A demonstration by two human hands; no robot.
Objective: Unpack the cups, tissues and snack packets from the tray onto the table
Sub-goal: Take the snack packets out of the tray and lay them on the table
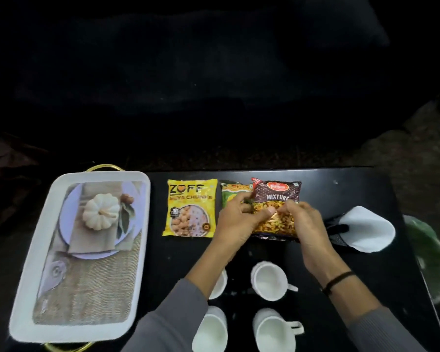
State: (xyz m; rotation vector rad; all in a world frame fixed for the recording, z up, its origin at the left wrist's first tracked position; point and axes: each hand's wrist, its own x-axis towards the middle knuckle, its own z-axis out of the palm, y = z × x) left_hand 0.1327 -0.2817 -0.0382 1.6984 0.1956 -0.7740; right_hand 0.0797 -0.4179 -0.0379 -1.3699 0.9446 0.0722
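Two hands [267,219] pinch the brown snack packet [277,199] on the counter [341,189], right of the tray [23,288] | tray bare; cups [271,280], tissues [366,229] out | step: last packet placement | next: let go.

Your left hand [235,219] covers most of the green packet [230,193], so you can't read its label. Your left sleeve [178,313] hides much of one cup [218,283], and the bottom edge cuts off the two nearest cups [211,331].

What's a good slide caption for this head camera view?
Both hands set the mixture packet on the table beside the emptied tray.
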